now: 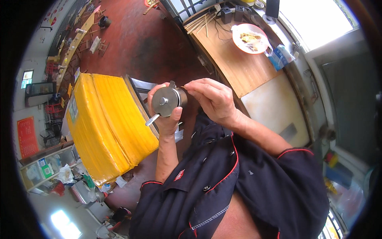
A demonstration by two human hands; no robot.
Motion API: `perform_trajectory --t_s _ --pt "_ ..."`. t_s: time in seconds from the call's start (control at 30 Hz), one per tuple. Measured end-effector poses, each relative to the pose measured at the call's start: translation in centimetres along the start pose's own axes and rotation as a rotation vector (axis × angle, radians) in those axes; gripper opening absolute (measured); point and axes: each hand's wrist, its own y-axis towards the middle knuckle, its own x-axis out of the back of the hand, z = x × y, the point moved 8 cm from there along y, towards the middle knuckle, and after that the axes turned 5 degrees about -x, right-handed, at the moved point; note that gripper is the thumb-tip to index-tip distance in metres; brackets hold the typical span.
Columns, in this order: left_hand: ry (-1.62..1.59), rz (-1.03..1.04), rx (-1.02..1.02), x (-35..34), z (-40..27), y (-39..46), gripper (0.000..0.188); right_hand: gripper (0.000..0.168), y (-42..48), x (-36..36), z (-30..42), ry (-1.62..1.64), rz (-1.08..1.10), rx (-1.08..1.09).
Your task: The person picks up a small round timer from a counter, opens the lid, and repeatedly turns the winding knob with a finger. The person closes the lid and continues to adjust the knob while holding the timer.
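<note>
My left hand [167, 115] is wrapped around a round stainless-steel condiment pot [165, 101], its lid with a small knob facing the camera. From a notch at the lid's edge sticks the handle of a metal spoon [152, 119]. Just to the right of the pot, my right hand [213, 97] pinches a thin, light brown sliver [182, 87] between thumb and fingertips; what it is made of cannot be told. The sliver's tip points at the pot's side, and whether the two touch is unclear.
A large box wrapped in yellow tape [110, 125] stands at the left. On the right, a wooden board [235, 65] lies on a counter with thin sticks [201, 24], cables and a bag-lined bowl [250, 38] of food. A blue packet [280, 56] lies by the bowl. Tables and stools stand farther off.
</note>
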Motion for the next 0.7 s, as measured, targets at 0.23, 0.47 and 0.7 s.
perform_trajectory --t_s 0.23,0.47,0.7 --pt "-0.063 0.015 0.044 0.2 0.0 -0.1 0.091 0.024 -0.2 -0.6 0.2 -0.002 0.02 -0.006" --pt "-0.087 0.05 0.003 -0.2 -0.5 0.2 0.085 0.019 -0.6 -0.6 0.8 0.008 -0.019 0.056" --pt "-0.15 0.103 -0.006 -0.1 -1.1 0.6 0.08 0.009 -0.5 0.1 0.3 0.127 -0.042 -0.113"
